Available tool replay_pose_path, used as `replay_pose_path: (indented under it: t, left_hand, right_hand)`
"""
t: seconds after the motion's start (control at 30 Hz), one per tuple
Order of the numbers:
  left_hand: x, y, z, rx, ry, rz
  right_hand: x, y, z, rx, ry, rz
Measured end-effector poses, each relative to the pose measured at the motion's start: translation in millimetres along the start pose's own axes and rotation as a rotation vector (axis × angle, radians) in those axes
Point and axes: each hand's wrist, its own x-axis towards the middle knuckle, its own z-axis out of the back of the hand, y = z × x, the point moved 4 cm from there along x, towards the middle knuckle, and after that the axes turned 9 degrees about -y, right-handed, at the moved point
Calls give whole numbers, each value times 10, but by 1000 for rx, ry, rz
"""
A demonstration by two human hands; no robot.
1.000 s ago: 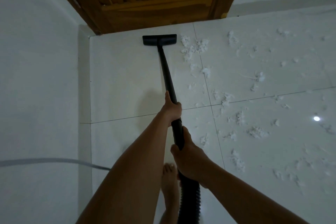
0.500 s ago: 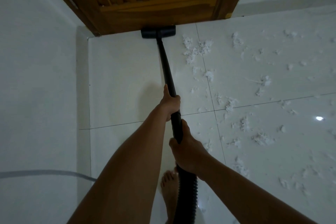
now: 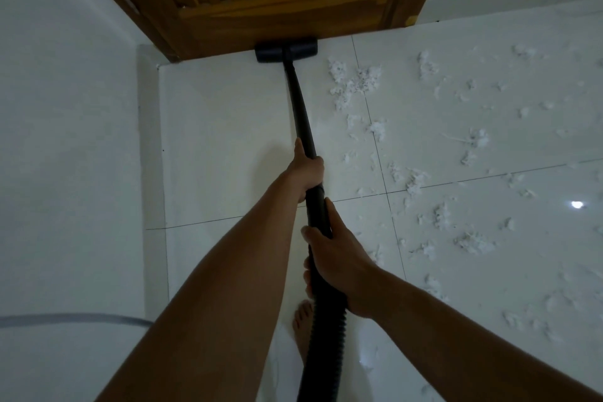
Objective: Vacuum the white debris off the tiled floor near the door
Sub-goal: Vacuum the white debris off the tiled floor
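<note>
left hand [image 3: 306,170] grips vacuum wand [image 3: 301,114], arm outstretched | right hand [image 3: 339,263] grips it lower

Dim, bluish light throughout. One small bright glare spot [image 3: 577,204] reflects off the glossy floor [image 3: 489,271] at right. Soft shadow falls left of the arms. Wide-angle bending curves the edges; near forearms look slightly soft.

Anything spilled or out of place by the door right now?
Yes: white debris is strewn over the tiled floor right of the vacuum wand, thickest in a clump near the door. The vacuum head sits against the door's foot on bare tile, just left of that clump.
</note>
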Motion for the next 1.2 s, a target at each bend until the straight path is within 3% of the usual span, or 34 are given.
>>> replay_pose_path:
  t: [0.37, 0.77, 1.2]
  left_hand:
    - [-181, 39, 90, 50, -19, -69]
    - [-300, 250, 124, -74, -67, -71]
    - [-358, 350, 47, -63, -43, -47]
  right_hand:
    - [-74, -14, -51, -5, -22, -45]
    - [-169, -156, -159, -49, -71, -42]
    - [-193, -321, -138, -316, -134, 35]
